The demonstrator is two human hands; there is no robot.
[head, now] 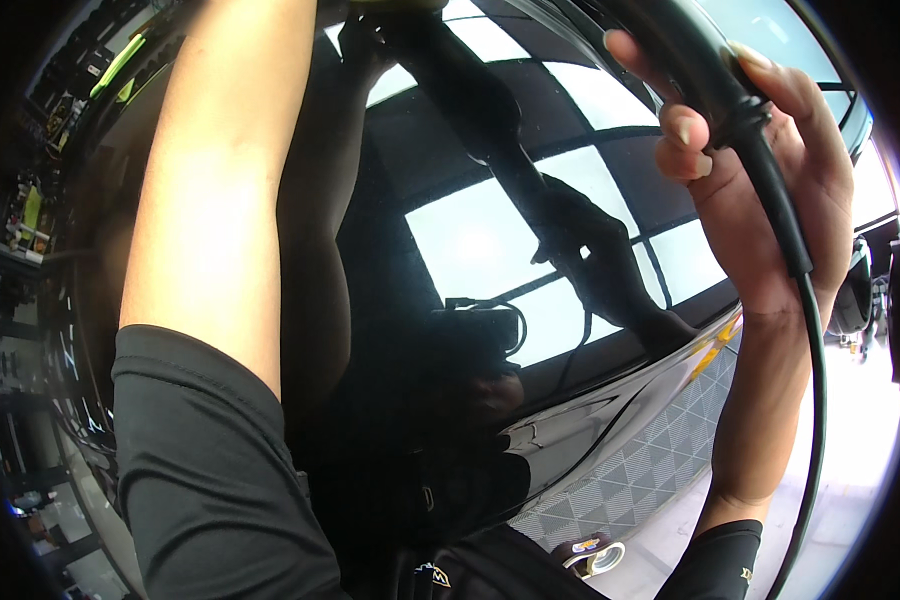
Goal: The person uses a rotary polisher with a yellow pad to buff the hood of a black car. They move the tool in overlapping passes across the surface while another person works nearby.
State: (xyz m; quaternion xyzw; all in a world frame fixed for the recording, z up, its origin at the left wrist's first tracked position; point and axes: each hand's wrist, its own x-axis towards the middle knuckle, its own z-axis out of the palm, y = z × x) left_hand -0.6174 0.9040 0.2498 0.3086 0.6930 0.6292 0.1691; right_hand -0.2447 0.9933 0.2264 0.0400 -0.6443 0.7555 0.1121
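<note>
My right hand (739,217) is wrapped around the black rear grip of a corded power tool (690,67) at the upper right. Its strain relief and black cable (817,390) run down past my palm and wrist. The front of the tool is beyond the top edge. My left forearm (202,195), in a black sleeve, reaches up over a glossy black car body panel (390,315); the left hand itself is out of view. A sliver of a yellowish round edge (401,4) shows at the top. The panel mirrors an arm, a hand and bright ceiling panels.
Glass (765,37) lies at the upper right, and a black rounded housing (851,292) below it. A grey triangle-patterned surface (630,457) borders the panel's lower right. A metallic ring-shaped object (604,559) is near my body. Cluttered shelves (15,247) line the left.
</note>
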